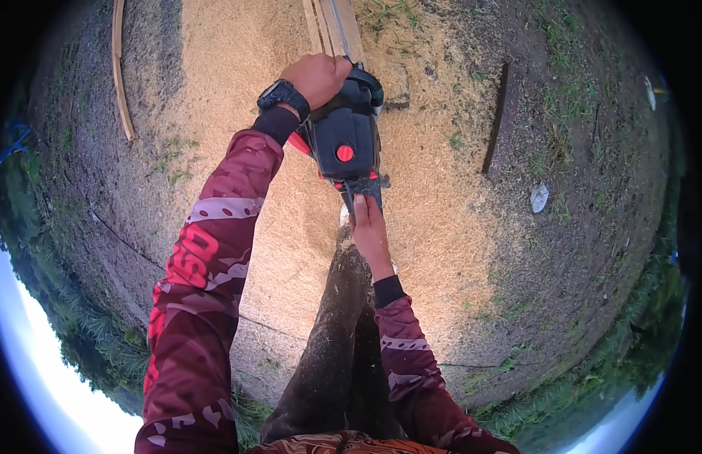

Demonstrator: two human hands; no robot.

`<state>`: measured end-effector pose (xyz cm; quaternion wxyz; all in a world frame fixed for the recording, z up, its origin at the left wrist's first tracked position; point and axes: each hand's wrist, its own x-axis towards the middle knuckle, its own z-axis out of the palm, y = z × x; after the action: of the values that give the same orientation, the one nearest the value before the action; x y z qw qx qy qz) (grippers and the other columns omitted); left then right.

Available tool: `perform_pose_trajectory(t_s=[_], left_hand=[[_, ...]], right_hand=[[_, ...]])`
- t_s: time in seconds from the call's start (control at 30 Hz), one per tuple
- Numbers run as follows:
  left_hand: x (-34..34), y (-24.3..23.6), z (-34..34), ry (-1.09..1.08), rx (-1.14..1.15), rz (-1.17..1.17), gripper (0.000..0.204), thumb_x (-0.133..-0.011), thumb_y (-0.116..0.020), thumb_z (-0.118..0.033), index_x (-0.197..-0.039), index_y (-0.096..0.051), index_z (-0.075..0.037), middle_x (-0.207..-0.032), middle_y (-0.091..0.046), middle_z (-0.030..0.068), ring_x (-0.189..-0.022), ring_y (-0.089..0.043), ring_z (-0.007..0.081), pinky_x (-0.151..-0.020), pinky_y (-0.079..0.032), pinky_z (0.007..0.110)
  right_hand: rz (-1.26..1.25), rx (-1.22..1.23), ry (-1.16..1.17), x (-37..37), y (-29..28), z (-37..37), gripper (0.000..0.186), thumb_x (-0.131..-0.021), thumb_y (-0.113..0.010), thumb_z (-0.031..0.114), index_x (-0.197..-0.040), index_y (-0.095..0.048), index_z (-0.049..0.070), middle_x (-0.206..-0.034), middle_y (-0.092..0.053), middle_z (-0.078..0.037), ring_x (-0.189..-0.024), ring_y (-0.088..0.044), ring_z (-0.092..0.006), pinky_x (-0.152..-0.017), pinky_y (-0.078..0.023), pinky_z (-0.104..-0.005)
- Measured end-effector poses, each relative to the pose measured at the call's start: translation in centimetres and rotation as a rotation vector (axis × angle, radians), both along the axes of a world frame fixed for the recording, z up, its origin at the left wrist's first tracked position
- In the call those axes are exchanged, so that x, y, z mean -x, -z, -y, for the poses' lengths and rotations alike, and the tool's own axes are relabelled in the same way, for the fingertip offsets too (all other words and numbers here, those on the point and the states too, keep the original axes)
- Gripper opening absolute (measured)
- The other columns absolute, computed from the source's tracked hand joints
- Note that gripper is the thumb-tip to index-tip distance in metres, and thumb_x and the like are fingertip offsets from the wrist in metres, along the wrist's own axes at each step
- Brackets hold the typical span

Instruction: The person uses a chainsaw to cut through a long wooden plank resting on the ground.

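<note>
Sawdust (237, 68) covers the ground in a pale, fine-grained layer, thickest under the work and thinning into dark bare soil with sparse grass to the right and left. A chainsaw (343, 140) sits at the centre, its body black moulded plastic with a round red cap on top and red casing showing at its left side. Its bar runs away from the person into a light wooden plank (336, 26) lying at the far edge, long and straight-grained.

The left hand (318, 76) is closed over the saw's front handle, knuckles up, with a black wristwatch (283, 96) on the wrist and the arm stretched forward in a maroon patterned sleeve. The right hand (368, 227) grips the rear handle just near of the saw body, fingers wrapped around it, wrist bent slightly and forearm coming up from the lower edge. A dusty dark trouser leg (340, 333) stands directly beneath the right forearm.

A thin curved wooden strip (121, 76) lies well apart at the far left. A dark narrow strip (496, 117) lies on the soil to the right, and a pale scrap of litter (539, 197) rests nearer, further right.
</note>
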<state>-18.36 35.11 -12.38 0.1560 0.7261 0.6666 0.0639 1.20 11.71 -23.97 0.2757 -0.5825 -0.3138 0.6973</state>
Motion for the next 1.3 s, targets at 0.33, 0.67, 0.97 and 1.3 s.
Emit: perform_pose_trajectory(t_s=[0.33, 0.67, 0.97, 1.3], left_hand=[[2.5, 0.1, -4.4, 0.069, -0.107, -0.089, 0.031, -0.098, -0.043, -0.030, -0.095, -0.063, -0.006, -0.090, -0.069, 0.0242, -0.084, -0.065, 0.0476, -0.075, -0.053, 0.056], [2.5, 1.0, -4.4, 0.146, -0.115, -0.129, 0.032, -0.100, -0.040, -0.028, -0.091, -0.060, -0.004, -0.087, -0.067, 0.0244, -0.082, -0.064, 0.0491, -0.074, -0.052, 0.056], [3.2, -1.8, -6.6, 0.019, -0.018, -0.045, 0.026, -0.097, -0.044, -0.025, -0.096, -0.063, -0.007, -0.091, -0.069, 0.0221, -0.085, -0.067, 0.0458, -0.073, -0.054, 0.055], [5.1, 0.3, -9.1, 0.072, -0.057, -0.123, 0.031, -0.098, -0.042, -0.030, -0.097, -0.064, -0.008, -0.093, -0.070, 0.0223, -0.086, -0.067, 0.0458, -0.074, -0.054, 0.054]], right_hand=[[0.170, -0.174, -0.099, 1.7, -1.4, -5.0, 0.046, -0.107, -0.041, 0.047, -0.111, -0.057, 0.004, -0.073, -0.058, -0.016, -0.068, -0.060, -0.0337, -0.065, -0.044, -0.0460], [0.093, -0.092, -0.049, 1.8, -0.2, -4.6, 0.041, -0.107, -0.043, 0.043, -0.111, -0.057, 0.005, -0.075, -0.053, -0.007, -0.065, -0.051, -0.0202, -0.061, -0.040, -0.0352], [0.091, -0.067, -0.044, 2.9, -1.7, -7.1, 0.042, -0.107, -0.044, 0.044, -0.113, -0.058, 0.005, -0.075, -0.054, -0.006, -0.065, -0.051, -0.0186, -0.060, -0.040, -0.0341], [0.037, -0.098, -0.007, 4.5, -1.2, -9.3, 0.037, -0.108, -0.046, 0.041, -0.112, -0.059, 0.006, -0.076, -0.048, 0.003, -0.062, -0.043, -0.0073, -0.057, -0.037, -0.0250]])
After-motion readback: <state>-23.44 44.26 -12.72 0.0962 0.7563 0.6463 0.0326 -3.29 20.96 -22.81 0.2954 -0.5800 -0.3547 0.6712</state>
